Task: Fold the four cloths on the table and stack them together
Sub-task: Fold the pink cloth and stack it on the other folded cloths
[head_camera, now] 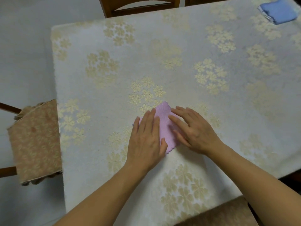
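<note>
Lying flat near the front middle of the table (101, 75), a small folded pink cloth (164, 118) with scalloped edges sits under both of the person's hands. On the pink cloth's left side the left hand (146, 137) rests palm down with straight fingers, its thumb lying on the near edge; it presses rather than grasps. On the pink cloth's right side the right hand (193, 129) lies the same way, fingers spread and flat across the fabric, also pressing without any clench. Between them the hands hide most of the pink cloth, so whether other layers lie beneath it cannot be told. Far from the pink cloth, toward the table's back right corner, one folded blue cloth (278, 12) rests by itself, with a paler edge showing on its left. Only these two cloths are visible. A white tablecloth (228, 98) with gold flower clusters covers the whole table. Three chairs are in sight: to the left of the pink cloth, a chair seat (35, 141) in patterned tan fabric juts out beside the table; beyond it, a wooden chair back (138, 5) stands at the far edge; nearer than it, part of another cushioned seat (224, 214) shows at the front edge.
</note>
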A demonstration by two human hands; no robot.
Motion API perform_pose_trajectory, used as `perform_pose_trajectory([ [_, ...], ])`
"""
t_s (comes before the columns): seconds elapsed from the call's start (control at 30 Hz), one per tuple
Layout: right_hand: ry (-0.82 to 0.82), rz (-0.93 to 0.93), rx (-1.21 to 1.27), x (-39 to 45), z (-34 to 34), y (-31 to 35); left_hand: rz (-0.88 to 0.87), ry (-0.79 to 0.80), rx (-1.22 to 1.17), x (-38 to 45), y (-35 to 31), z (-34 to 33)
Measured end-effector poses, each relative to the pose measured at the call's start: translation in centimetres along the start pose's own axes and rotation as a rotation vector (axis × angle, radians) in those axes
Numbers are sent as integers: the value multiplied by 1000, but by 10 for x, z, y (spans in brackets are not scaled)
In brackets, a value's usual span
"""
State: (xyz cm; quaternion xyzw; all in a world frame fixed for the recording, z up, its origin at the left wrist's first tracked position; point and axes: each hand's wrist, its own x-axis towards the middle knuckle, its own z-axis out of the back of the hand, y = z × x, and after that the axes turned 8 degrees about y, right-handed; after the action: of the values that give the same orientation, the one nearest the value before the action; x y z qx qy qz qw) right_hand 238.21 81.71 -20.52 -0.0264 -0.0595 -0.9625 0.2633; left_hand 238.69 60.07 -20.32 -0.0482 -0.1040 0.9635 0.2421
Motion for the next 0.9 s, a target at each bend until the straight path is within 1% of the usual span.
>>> perform_pose_trajectory([
  [0.07, 134, 28, 54, 19, -4, 2, 67, 73, 6, 12, 3, -4],
  [0.13, 252, 50, 37, 36, -9, 4, 88, 142, 10, 19, 6, -13],
  [0.27, 401, 39, -18, 53, -24, 2, 109, 185, -17, 21, 13, -30],
  [0.5, 409, 24, -25, 53, -33, -1, 118, 200, -22, 22, 15, -37],
  [0.67, 418, -79, -25, 48, -33, -5, 178, 225, -25, 13, 22, -36],
  [0.77, 413, -71, -24, 49, -35, -5, 174, 235, -6, 13, 21, -37],
  [0.9, 441, -89, -33, 51, -35, -5, 187, 262, -51, 14, 22, -34],
])
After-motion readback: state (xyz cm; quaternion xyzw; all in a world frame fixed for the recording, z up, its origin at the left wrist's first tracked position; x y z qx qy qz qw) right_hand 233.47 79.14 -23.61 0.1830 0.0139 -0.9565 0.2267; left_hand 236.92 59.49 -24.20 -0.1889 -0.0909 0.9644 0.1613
